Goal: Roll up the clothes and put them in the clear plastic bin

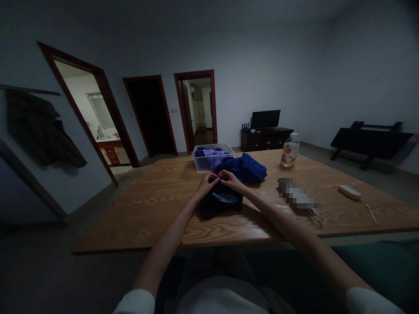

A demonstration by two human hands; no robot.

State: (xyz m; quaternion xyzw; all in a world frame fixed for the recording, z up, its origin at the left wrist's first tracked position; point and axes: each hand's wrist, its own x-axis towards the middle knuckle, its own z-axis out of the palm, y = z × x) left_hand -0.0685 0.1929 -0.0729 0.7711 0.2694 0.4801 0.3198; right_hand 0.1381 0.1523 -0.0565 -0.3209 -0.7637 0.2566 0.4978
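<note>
"Two hands were on one thing?"

"Yes. My left hand and right hand were close together, fingers pinched on the far edge of the dark cloth."

"Where did it lie?"

"On the bench, straight in front of me. Blue cloth lay just beyond it, and a clear tub held purple cloth."

"And to the right?"

"A bottle stood upright, and a white case lay well apart from my hands."
</note>
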